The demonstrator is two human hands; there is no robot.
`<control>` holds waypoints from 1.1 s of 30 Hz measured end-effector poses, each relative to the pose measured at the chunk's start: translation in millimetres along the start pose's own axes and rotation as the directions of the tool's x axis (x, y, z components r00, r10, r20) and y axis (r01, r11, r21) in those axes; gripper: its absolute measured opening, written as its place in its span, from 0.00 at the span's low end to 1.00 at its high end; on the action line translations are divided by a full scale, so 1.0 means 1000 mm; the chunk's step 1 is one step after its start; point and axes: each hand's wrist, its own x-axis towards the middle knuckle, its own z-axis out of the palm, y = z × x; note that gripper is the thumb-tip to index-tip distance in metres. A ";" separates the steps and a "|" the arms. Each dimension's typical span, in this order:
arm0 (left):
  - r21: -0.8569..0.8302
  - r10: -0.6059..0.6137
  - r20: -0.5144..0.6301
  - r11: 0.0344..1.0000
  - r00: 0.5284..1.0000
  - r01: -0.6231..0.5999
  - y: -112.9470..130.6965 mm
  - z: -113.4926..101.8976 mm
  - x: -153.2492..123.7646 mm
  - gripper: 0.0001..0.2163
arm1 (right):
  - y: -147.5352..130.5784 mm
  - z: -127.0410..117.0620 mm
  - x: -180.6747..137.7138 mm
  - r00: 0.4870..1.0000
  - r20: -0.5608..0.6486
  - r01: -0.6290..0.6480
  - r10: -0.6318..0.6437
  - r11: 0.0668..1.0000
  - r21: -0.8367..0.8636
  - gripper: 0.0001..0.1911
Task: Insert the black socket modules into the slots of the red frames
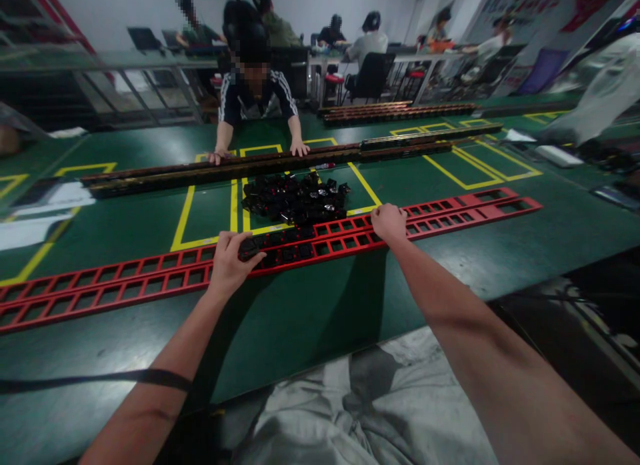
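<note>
Two long red ladder-like frames [345, 242] lie side by side across the green table [300, 312]. Small square black parts [289, 253] sit in several of their openings near the middle. My left hand [230, 262] is closed on a small black part [249, 246] over the frames, pinched between thumb and fingers. Farther right, my right hand [389, 224] is closed round the red frames, its fingertips partly hidden. Just beyond the frames lies a heap of loose black parts [295, 197].
Across the table, a co-worker [255, 92] rests both hands on long dark rails [200, 174]. More rails [395, 112] lie behind. Yellow tape lines [185, 218] mark the tabletop. White papers [50, 198] are at left. Other people sit at desks behind.
</note>
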 end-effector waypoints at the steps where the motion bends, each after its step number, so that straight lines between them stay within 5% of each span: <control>1: -0.010 0.006 0.010 1.000 1.000 -0.006 0.000 -0.002 0.000 0.19 | 0.000 0.000 0.000 1.000 -0.001 -0.001 0.001 1.000 0.000 0.22; 5: -0.036 0.005 0.063 0.999 0.998 -0.002 0.002 -0.015 -0.003 0.14 | 0.001 0.000 0.000 1.000 -0.009 0.009 -0.009 1.000 0.007 0.22; 12: -0.078 -0.189 0.040 0.978 0.981 0.191 -0.001 -0.011 -0.017 0.17 | 0.001 0.002 0.002 1.000 -0.004 0.007 -0.007 1.000 0.008 0.22; 19: 0.056 0.018 0.135 0.998 0.991 -0.025 -0.001 -0.009 -0.023 0.25 | 0.001 0.001 0.002 1.000 -0.006 0.005 -0.005 1.000 0.009 0.22; 33: 0.160 -0.080 0.140 0.985 0.987 0.057 -0.003 0.000 -0.024 0.17 | 0.000 0.002 0.001 1.000 -0.002 0.019 -0.019 1.000 0.016 0.23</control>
